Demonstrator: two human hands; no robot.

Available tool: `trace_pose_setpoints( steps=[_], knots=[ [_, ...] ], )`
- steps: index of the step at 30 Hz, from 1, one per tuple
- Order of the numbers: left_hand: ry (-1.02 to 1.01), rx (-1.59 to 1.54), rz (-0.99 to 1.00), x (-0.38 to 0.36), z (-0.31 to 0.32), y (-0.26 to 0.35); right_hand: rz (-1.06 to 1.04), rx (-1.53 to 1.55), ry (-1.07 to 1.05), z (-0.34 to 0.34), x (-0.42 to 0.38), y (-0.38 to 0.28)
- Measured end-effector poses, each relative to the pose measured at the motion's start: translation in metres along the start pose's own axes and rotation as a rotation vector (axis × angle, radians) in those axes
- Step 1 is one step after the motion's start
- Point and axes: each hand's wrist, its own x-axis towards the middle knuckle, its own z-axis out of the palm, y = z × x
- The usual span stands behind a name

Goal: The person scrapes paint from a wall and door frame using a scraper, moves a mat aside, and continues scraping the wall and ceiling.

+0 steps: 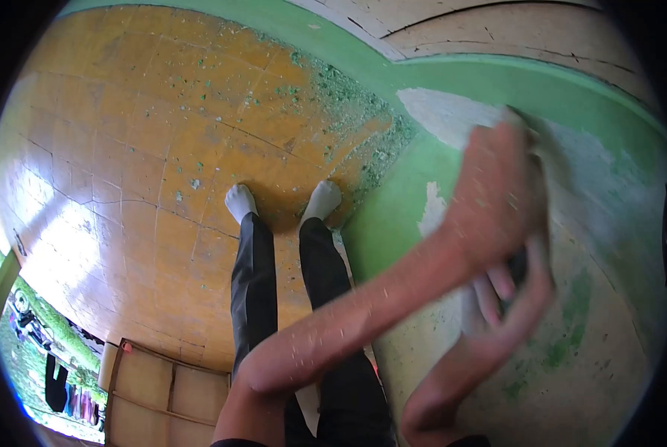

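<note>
My left hand (495, 190) is raised against the wall, its fingers curled over and smeared by motion. Just below it, my right hand (523, 294) is bent with its fingers curled in close to the left one. A small dark thing (517, 262) shows between the two hands, mostly hidden, and its kind cannot be told. Behind them the green wall (393, 216) has bare whitish patches (445, 112) where paint is gone. Pale flecks dot my left forearm.
Green paint flakes (348, 97) lie thick along the wall's foot and scattered over the yellow tiled floor (125, 134). My feet in light socks (322, 200) stand near the corner. A wooden framed panel (143, 380) is at lower left, beside a bright doorway (20, 320).
</note>
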Motion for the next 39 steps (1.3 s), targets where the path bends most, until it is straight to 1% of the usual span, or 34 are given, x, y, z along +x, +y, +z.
trace_pose_setpoints(
  steps=[1,2,3,4,6,7,8,9,10,12,13,15,16,18,19,20,22,24,25,27,28,30,31,32,33,34,36,37,38,39],
  knots=[
    [0.049,-0.010,0.047,-0.005,0.002,0.009,-0.070,-0.071,-0.025,-0.003,0.001,0.005],
    [0.046,-0.012,0.042,-0.001,-0.001,0.000,-0.135,-0.149,-0.045,-0.008,0.000,0.008],
    [-0.029,-0.017,-0.026,0.006,-0.007,-0.014,-0.200,-0.228,-0.059,-0.011,-0.002,0.010],
    [-0.094,-0.026,-0.096,0.007,-0.011,-0.021,0.129,0.090,-0.002,0.001,0.008,0.007],
    [-0.067,-0.027,-0.088,0.005,-0.009,-0.016,0.004,-0.084,0.044,-0.003,-0.001,0.006],
    [0.004,-0.034,-0.007,-0.001,-0.005,-0.012,0.009,-0.084,0.047,-0.002,-0.003,0.008],
    [0.071,-0.048,0.074,-0.004,0.000,-0.010,-0.053,-0.130,0.036,-0.001,-0.006,0.010],
    [-0.083,-0.039,-0.033,0.001,-0.010,-0.011,-0.112,-0.178,0.028,-0.001,-0.009,0.010],
    [-0.083,-0.043,-0.037,0.001,-0.009,-0.014,0.066,0.054,-0.009,0.002,-0.006,0.009],
    [-0.011,-0.036,0.024,-0.002,-0.010,-0.016,0.065,0.024,0.087,0.004,-0.009,0.007],
    [-0.004,-0.038,0.031,-0.001,-0.009,-0.012,0.058,0.023,0.080,0.002,-0.010,0.003],
    [-0.005,-0.095,-0.043,-0.003,0.000,0.000,-0.251,-0.226,-0.129,-0.014,-0.010,-0.009],
    [-0.006,-0.100,-0.035,-0.002,0.001,-0.001,-0.261,-0.227,-0.128,-0.016,-0.006,-0.012],
    [0.003,-0.068,-0.017,-0.003,-0.002,-0.004,0.111,0.139,-0.171,-0.020,0.002,-0.012],
    [0.006,-0.067,-0.017,-0.002,-0.004,-0.003,0.093,0.194,-0.280,-0.025,0.005,-0.011],
    [-0.031,-0.054,-0.044,-0.002,-0.005,-0.001,0.094,0.194,-0.276,-0.029,0.003,-0.013],
    [-0.068,-0.038,-0.061,-0.004,-0.003,0.006,0.217,0.221,-0.169,-0.031,0.000,-0.020],
    [0.038,-0.089,0.010,-0.009,0.003,0.010,0.202,0.216,-0.180,-0.021,0.008,-0.019],
    [0.036,-0.092,-0.004,-0.005,0.003,0.001,0.211,0.192,-0.168,-0.017,0.010,-0.016],
    [-0.027,-0.010,-0.121,0.008,0.003,-0.018,0.217,0.147,-0.139,-0.013,0.014,-0.014],
    [-0.026,-0.012,-0.115,0.005,0.006,-0.017,0.211,0.130,-0.137,-0.011,0.016,-0.016],
    [0.073,0.060,0.032,0.002,0.002,-0.010,0.179,0.117,-0.155,-0.018,0.014,-0.013],
    [-0.007,-0.090,-0.098,-0.003,-0.002,0.002,0.096,0.093,-0.193,-0.021,0.008,-0.011],
    [-0.007,-0.087,-0.113,0.001,-0.003,-0.007,0.015,0.066,-0.232,-0.023,0.005,-0.009],
    [-0.044,-0.046,-0.160,0.011,-0.005,-0.017,0.058,-0.020,-0.208,-0.023,0.012,-0.007],
    [-0.081,-0.007,-0.206,0.015,-0.005,-0.020,0.066,-0.028,-0.203,-0.023,0.011,-0.006],
    [-0.046,-0.023,-0.141,0.015,-0.002,-0.014,0.124,0.105,-0.175,-0.013,0.018,-0.006],
    [-0.026,-0.040,-0.105,0.010,-0.001,-0.011,0.122,0.107,-0.182,-0.008,0.020,-0.005],
    [-0.008,-0.058,-0.089,0.004,0.000,-0.012,0.129,0.093,-0.105,-0.009,0.018,-0.002],
    [0.001,0.008,-0.068,0.007,0.002,-0.021,0.139,0.080,-0.027,-0.010,0.015,0.002]
  ],
)
